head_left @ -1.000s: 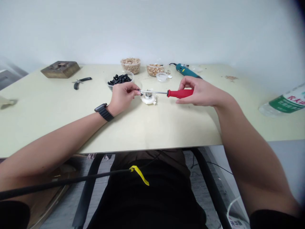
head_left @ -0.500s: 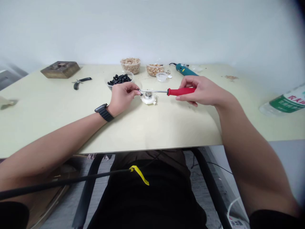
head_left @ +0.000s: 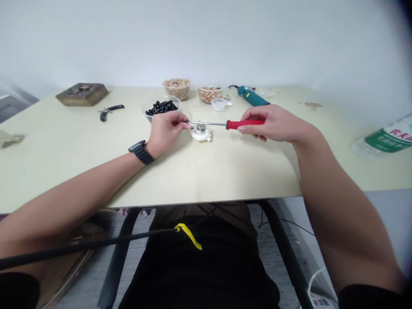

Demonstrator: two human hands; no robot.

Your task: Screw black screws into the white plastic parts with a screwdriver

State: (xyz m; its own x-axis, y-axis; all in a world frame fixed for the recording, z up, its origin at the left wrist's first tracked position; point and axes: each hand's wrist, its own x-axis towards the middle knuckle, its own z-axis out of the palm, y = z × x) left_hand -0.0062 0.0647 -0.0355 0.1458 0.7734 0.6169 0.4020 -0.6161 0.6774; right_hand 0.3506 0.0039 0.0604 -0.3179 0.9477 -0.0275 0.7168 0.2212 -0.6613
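White piece (head_left: 201, 135) on table (head_left: 225, 171), beneath screwdriver (head_left: 233, 125) shaft. Right hand (head_left: 270, 123): fingers closed round red handle. Left hand (head_left: 167, 129): thumb and finger pinched on small dark part (head_left: 189, 125) at tip. Bowl (head_left: 179, 106) of black pieces (head_left: 161, 107) behind.

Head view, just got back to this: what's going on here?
The person's right hand holds a red-handled screwdriver roughly level, its shaft pointing toward the left hand. The left fingers pinch a small dark piece at the tip end; exactly how tip and piece meet is too small to tell. Just below the shaft, a white part with a metal cylinder sits on the table.
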